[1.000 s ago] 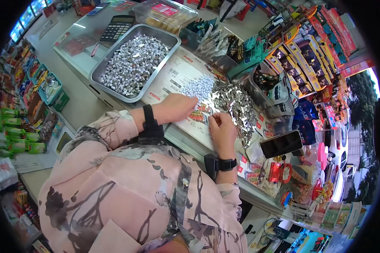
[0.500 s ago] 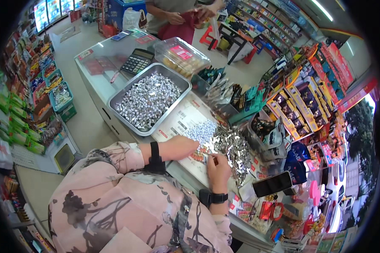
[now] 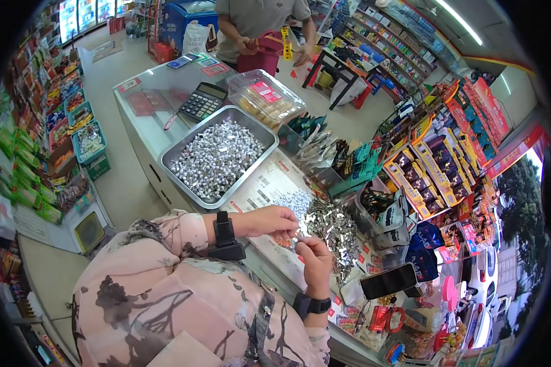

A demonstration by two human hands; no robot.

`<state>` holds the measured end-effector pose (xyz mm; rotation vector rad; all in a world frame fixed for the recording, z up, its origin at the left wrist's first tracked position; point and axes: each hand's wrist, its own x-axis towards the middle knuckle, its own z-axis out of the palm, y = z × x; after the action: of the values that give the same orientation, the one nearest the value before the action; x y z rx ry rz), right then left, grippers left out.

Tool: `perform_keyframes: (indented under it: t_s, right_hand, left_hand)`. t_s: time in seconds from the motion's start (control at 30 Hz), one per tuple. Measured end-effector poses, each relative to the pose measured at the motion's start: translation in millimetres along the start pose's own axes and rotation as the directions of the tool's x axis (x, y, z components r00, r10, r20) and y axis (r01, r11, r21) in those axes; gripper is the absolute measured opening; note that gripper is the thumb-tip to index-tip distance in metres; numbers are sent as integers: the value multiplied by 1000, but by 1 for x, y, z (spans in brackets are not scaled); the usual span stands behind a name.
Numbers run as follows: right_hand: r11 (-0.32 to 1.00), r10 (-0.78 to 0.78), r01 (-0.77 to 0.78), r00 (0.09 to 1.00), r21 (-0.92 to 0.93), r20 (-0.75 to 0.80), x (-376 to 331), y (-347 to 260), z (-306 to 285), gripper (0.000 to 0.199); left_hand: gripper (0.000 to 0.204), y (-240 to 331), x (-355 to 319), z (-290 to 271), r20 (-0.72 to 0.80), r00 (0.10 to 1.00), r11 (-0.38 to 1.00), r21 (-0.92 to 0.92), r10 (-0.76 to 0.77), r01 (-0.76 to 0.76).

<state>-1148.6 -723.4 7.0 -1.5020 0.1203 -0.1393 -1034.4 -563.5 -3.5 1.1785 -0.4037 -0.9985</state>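
Note:
My left hand [image 3: 272, 221] and my right hand [image 3: 316, 262] meet over the counter's near side, fingertips pinched together almost touching. Whatever they pinch is too small to make out. Just beyond them lies a heap of small pale blue-white pieces [image 3: 295, 203]. To its right spreads a pile of shiny silver foil pieces [image 3: 335, 227], close by my right hand. A rectangular metal tray [image 3: 166, 160] at the far left of my hands holds a mass of small silver-wrapped pieces [image 3: 217, 156]. Printed sheets [image 3: 260, 189] lie under the heaps.
Behind the tray sit a calculator [image 3: 203, 101] and a clear plastic box [image 3: 266, 98] with yellowish contents. A phone [image 3: 388, 280] leans at the right, near packaged goods [image 3: 438, 162]. Across the counter, another person [image 3: 260, 30] holds a dark red cloth-like item [image 3: 261, 56]. Snack baskets [image 3: 89, 142] line the left.
My left hand has lifted and turned, its fingers now pinched near my right fingertips. The other person has shifted, one hand lowered away from the red item. The view has tilted slightly.

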Motion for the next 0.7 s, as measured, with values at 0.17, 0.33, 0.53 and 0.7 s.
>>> perform_keyframes:
  t_s: [0.17,0.33,0.53,0.7]
  right_hand:
    - [984,-171,170,985,-50,-25,2,1,8,10]
    - [997,-75,77,991,12,-109,-1,2,7,9]
    - [989,-147,145,972,-19,-186,-3,9,11,10]
    - [972,-230,216,957,-95,-176,0,12,15,11]
  left_hand:
    - [17,1,-5,10,65,998,998,-59,-1,5]
    - [15,-2,-6,11,58,998,977,-210,-19,30]
    - [12,-9,1,11,74,997,922,-385,-17,44]
    - [11,-3,-3,21,-57,990,988,-76,131,-135]
